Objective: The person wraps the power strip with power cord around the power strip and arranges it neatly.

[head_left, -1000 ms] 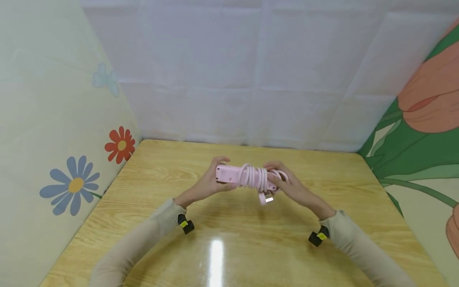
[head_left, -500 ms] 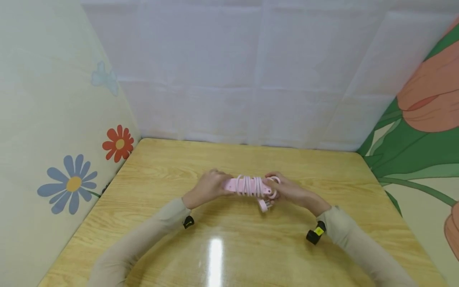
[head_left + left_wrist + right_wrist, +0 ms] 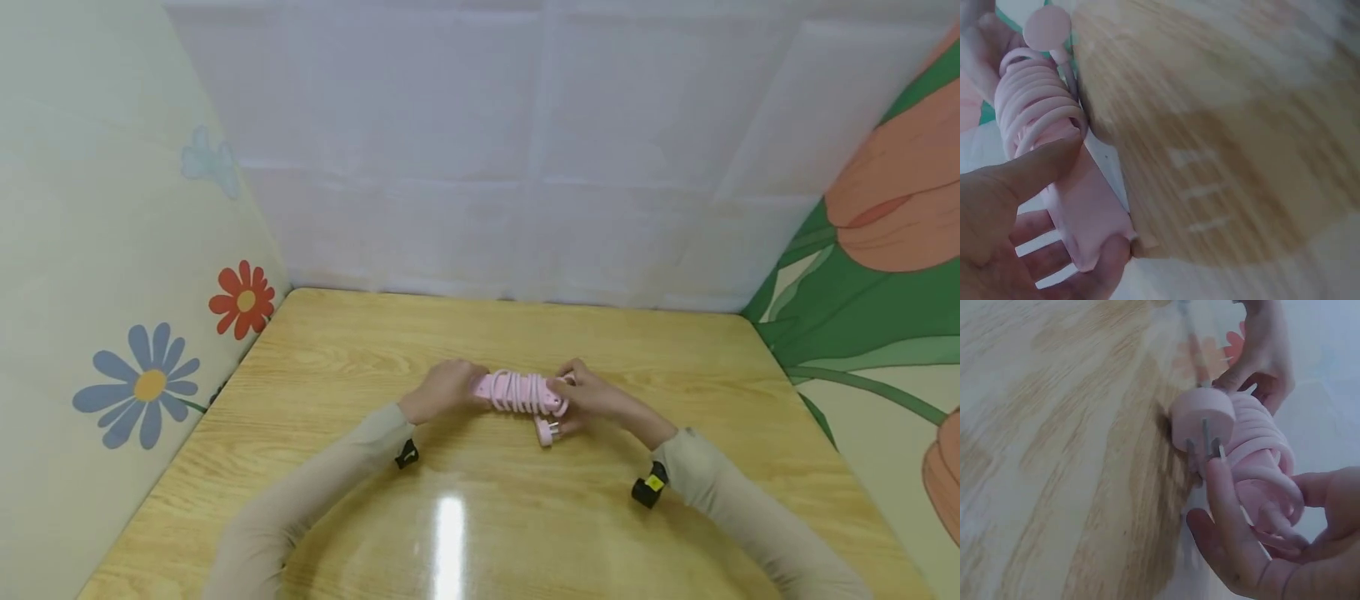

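A pink power strip (image 3: 517,392) lies level between the two hands, its pink cord (image 3: 1035,103) wound around it in several loops. The left hand (image 3: 446,390) grips its left end; in the left wrist view the thumb lies along one side and fingers curl beneath. At the other end, the right hand (image 3: 592,396) holds the strip and the last cord loop between thumb and fingers. The plug (image 3: 1200,419) hangs loose on the near side, its metal prongs close to a right fingertip. Whether the strip touches the table cannot be told.
The wooden table (image 3: 360,517) has a bright light reflection near its front. A white cloth (image 3: 480,150) hangs behind it. Flower-printed panels stand on the left (image 3: 67,250) and right (image 3: 885,317). A small black camera sits on each wrist.
The power strip has come lower and nearer the person, held by both hands. The left hand has turned over its end, hiding more of it. The plug now hangs with its prongs pointing right.
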The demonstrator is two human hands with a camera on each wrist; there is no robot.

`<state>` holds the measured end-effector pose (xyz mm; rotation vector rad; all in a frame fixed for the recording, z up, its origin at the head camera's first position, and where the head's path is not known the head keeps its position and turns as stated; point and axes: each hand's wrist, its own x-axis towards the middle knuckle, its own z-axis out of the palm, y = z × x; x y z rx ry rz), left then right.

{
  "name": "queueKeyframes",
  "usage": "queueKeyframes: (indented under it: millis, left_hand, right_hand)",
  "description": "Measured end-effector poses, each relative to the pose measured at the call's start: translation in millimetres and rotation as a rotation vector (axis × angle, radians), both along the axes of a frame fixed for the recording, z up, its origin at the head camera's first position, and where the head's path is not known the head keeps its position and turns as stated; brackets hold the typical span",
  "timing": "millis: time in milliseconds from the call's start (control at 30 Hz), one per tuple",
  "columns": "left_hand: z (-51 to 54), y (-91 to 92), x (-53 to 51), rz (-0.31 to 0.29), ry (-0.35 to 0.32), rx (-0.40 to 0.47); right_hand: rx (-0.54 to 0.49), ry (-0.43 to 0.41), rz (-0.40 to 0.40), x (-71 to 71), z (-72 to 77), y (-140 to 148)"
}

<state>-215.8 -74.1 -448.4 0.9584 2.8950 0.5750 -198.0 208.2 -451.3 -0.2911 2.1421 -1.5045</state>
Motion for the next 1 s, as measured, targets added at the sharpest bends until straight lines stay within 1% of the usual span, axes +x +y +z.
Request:
queueKeyframes:
  millis: [33,67,167,267,367,467,533,733,800,900,1000]
  left_hand:
    - [-0.4,-0.5,-1.5,0.005,-0.004,-0.005]
    - [-0.8,-0.9,-2.8,0.01,-0.008,-0.009]
    - [-1.8,-2.0,-4.1,0.014,-0.031,0.003]
    - [-3.0,-3.7,-2.4,0.017,-0.062,0.026]
    - [-4.8,-5.7,0.1,0.018,-0.087,0.045]
    - [-6.0,-7.5,1.8,0.013,-0.108,0.064]
    - [-6.0,-9.0,2.1,0.019,-0.113,0.073]
    - [-7.1,-13.8,-0.6,0.048,-0.094,0.093]
    - [-7.1,-15.2,-1.0,0.058,-0.107,0.094]
    - [-7.3,-17.3,-1.0,0.068,-0.114,0.084]
    - [-5.5,-19.2,-0.3,0.092,-0.115,0.073]
  right_hand:
    - [0.04,0.047,0.007,0.0,1.8,-0.8]
    - [0.071,0.076,0.014,-0.1,3.4,-0.6]
    - [0.073,0.074,0.042,-0.8,5.9,2.4]
    - [0.068,0.09,0.068,-2.1,5.4,7.6]
    - [0.088,0.171,0.088,-4.5,2.5,12.7]
    - [0.09,0.216,0.104,-6.1,2.1,16.5]
    - [0.08,0.219,0.11,-7.7,3.0,17.9]
    - [0.071,0.196,0.103,-11.4,6.9,18.9]
    - [0.066,0.186,0.105,-11.3,7.9,18.3]
    - [0.059,0.181,0.112,-10.5,9.4,17.9]
    - [0.056,0.196,0.113,-10.0,11.7,18.5]
